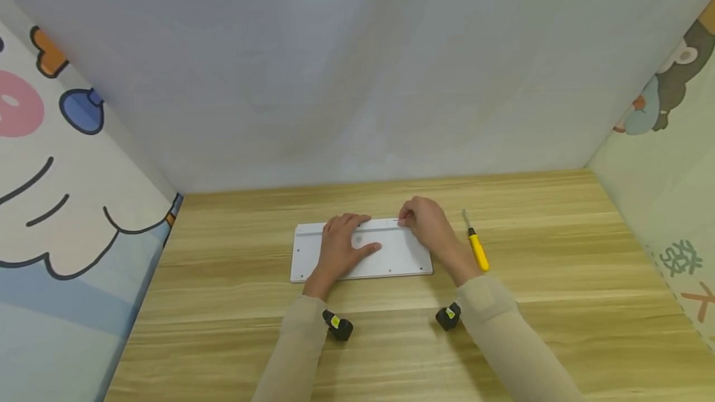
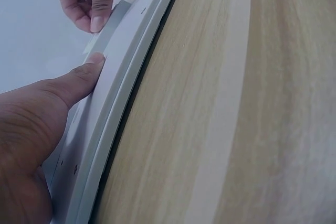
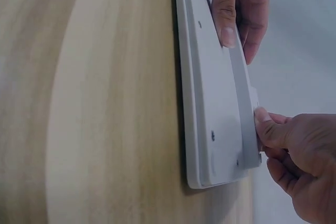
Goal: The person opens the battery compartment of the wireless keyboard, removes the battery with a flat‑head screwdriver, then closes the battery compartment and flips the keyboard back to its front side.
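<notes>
A white keyboard [image 1: 385,256] lies face down on the table, with small screws along its back and a raised bar along its far edge. My left hand [image 1: 339,247] holds its left-middle part. The left thumb [image 3: 227,36] presses on the back while the fingers reach over the far edge. Near the right end of the bar, my right hand [image 1: 427,222] pinches a small white cover piece [image 3: 254,97] between thumb and fingers. The fingertips partly hide that piece, and a thin dark line shows beside them in the head view.
To the right of the keyboard lies a screwdriver [image 1: 478,252] with a yellow handle, its tip pointing away. The wood-grain table [image 1: 223,327] meets a pale back wall [image 1: 357,79]. Printed panels [image 1: 61,172] stand at the sides. Black wrist cameras [image 1: 338,326] sit under both wrists.
</notes>
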### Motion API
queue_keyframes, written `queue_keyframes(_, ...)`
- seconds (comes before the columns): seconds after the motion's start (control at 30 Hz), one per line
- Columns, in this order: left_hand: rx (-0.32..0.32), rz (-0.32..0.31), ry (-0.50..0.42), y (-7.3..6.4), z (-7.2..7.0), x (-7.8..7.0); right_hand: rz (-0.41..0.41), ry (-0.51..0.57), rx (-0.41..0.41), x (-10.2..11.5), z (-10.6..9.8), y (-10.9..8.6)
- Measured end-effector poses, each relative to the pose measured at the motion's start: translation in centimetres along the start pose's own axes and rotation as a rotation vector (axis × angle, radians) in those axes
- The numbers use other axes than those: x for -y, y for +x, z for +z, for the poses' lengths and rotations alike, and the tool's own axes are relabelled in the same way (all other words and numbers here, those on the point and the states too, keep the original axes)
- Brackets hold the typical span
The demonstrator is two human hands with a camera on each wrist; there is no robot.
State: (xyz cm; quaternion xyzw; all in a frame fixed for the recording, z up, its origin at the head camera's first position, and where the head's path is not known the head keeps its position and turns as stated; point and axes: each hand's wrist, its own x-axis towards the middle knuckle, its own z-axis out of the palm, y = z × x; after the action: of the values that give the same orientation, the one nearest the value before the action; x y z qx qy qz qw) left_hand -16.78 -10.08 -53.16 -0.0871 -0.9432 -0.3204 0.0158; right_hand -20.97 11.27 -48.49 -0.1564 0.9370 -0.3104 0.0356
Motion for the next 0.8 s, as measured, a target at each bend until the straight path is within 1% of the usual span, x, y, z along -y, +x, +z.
queue_keyframes(0.2, 0.002, 0.005, -0.001, 0.1, -0.1, 0.0, -0.025, -0.008, -0.043, 0.0, 0.1, -0.6)
queue_keyframes(0.43, 0.003, 0.006, -0.001, 0.0, 0.0, 0.1, -0.048, -0.076, -0.083, -0.3, 0.6, -1.1)
queue_keyframes(0.57, 0.000, 0.010, 0.003, 0.0, 0.1, 0.2, -0.060, -0.097, -0.088, -0.4, 0.7, -1.2)
queue_keyframes(0.8, -0.007, 0.007, 0.004, 0.1, 0.1, 0.3, -0.103, -0.102, -0.100, -0.5, 0.6, -1.2)
